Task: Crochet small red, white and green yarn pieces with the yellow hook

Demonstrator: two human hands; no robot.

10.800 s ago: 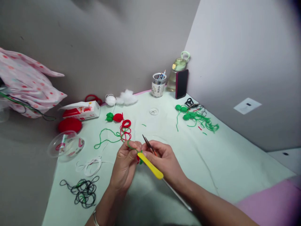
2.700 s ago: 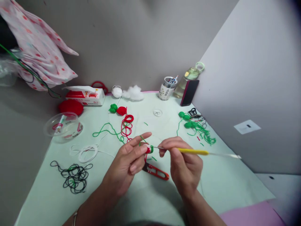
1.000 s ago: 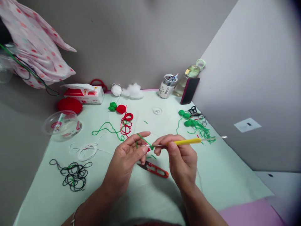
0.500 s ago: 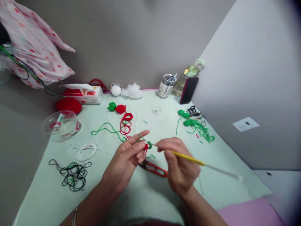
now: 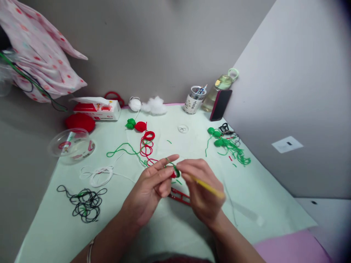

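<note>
Between finger and thumb, my left hand pinches a small red, white and green crocheted piece. Green yarn runs over its raised index finger. My right hand is closed around a crochet hook with a yellow handle; the hook's tip is hidden at the piece, and its rear end is blurred by motion. Beneath my hands lies a pair of red thread snips, partly covered. Short green yarn scraps lie beside the snips.
Black yarn, white yarn and a clear plastic tub are at left. Toward the back stand a tissue box, a pen can, a bottle and a phone. Green yarn balls lie at right.
Both hands and the crocheted piece have shifted slightly right. My right hand has come closer to my left, and the hook's handle is tilted more steeply.
</note>
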